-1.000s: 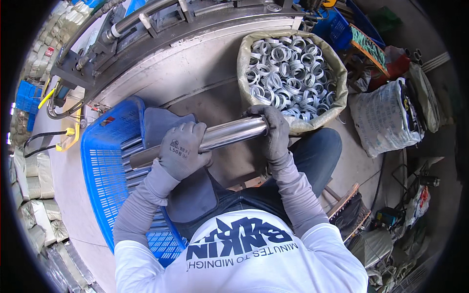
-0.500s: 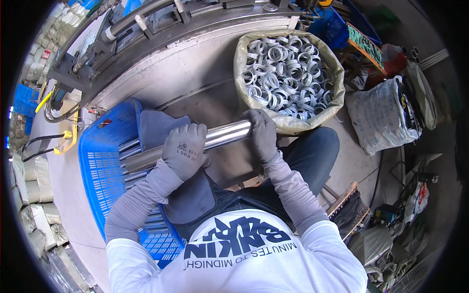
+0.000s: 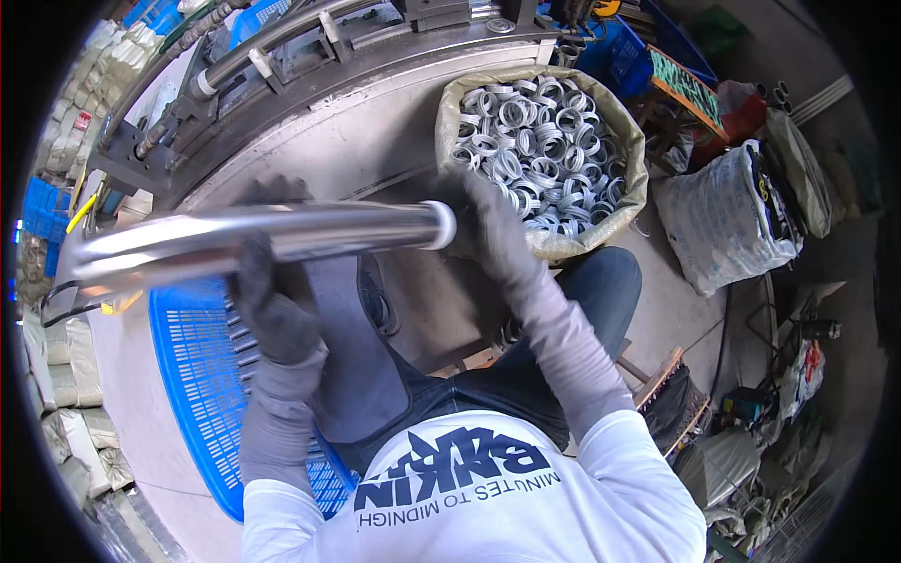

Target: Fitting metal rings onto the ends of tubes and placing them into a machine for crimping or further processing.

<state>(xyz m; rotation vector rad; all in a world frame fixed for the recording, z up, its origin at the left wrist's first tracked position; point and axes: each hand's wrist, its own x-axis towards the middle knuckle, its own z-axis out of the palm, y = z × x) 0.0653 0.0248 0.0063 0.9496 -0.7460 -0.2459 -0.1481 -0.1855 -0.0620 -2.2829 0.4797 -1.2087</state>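
Observation:
A long shiny metal tube (image 3: pixel 319 230), smeared by motion, lies crosswise in front of me above the blue basket. My left hand (image 3: pixel 282 314), in a grey glove, grips it from below, thumb on the near side and fingertips showing past the far side. A pale ring or cap (image 3: pixel 442 225) shows at the tube's right end. Just right of that end is my gloved right hand (image 3: pixel 488 225), at the sack's near left rim; its fingers are dark and blurred. More metal tubes (image 3: pixel 242 328) lie in the blue basket (image 3: pixel 192 375), partly hidden by my left arm.
A woven sack (image 3: pixel 631 202) full of pale metal rings (image 3: pixel 554 150) stands ahead, right of centre. Machine rails (image 3: pixel 282 70) run along the far left. A grey cloth (image 3: pixel 352 394) hangs over the basket's right side. At right stands a stuffed white bag (image 3: pixel 718 220).
The tube has risen and swung up at its left end, out of the basket. My left hand has turned beneath it and shifted left; my right hand has moved slightly left, off the tube.

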